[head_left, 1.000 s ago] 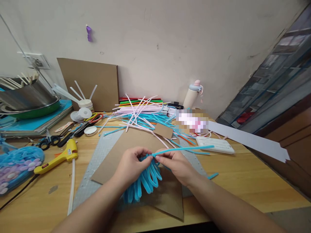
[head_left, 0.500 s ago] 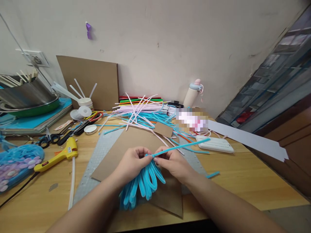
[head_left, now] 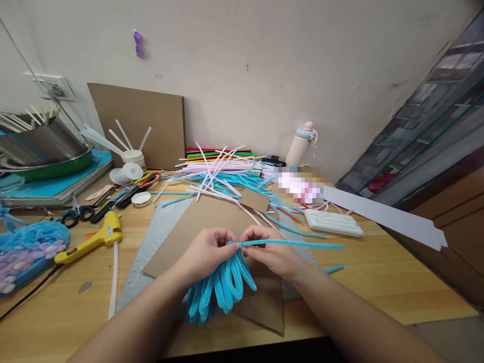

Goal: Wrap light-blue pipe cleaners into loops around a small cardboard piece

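A bunch of looped blue pipe cleaners (head_left: 219,290) hangs below my fingers, over the front of the table. My left hand (head_left: 207,257) is closed, pinching the gathered top of the loops between thumb and fingers. Right beside it, my right hand (head_left: 269,254) is closed too, its thumb and fingertips pinching a blue pipe cleaner (head_left: 302,244) close to where it joins the bunch. The free length of that pipe cleaner sticks out to the right over the back of my right hand. My fingertips hide the joint itself.
Brown cardboard (head_left: 177,237) lies on a grey cutting mat (head_left: 143,262) beneath my hands. Behind are piled pink and blue pipe cleaners (head_left: 227,176). To the left lie a yellow glue gun (head_left: 93,242) and black scissors (head_left: 77,212). A white power bank (head_left: 333,223) lies right.
The free end of the pipe cleaner has swung down from a upward slant to nearly level, reaching further right. Both hands stay pinched together at the top of the bunch.
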Action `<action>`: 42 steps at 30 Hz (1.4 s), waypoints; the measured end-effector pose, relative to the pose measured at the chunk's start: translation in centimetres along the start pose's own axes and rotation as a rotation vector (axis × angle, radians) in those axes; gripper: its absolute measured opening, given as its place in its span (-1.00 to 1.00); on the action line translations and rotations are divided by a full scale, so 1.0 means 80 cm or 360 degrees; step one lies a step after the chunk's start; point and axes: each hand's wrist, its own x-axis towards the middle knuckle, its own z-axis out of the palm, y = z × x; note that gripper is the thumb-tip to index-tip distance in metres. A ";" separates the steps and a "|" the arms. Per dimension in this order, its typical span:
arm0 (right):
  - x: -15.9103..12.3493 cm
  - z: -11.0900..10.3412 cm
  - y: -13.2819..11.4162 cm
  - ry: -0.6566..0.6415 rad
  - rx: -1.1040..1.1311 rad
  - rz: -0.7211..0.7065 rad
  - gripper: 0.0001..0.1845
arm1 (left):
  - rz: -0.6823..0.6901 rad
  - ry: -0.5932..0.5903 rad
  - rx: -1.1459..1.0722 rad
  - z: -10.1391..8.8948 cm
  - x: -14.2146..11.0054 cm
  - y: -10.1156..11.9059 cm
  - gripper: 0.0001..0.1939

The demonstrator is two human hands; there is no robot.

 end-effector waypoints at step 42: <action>-0.073 0.030 -0.048 0.0429 -0.1137 -0.0084 -0.88 | 0.0422 0.0006 0.0707 0.005 -0.034 0.019 -0.87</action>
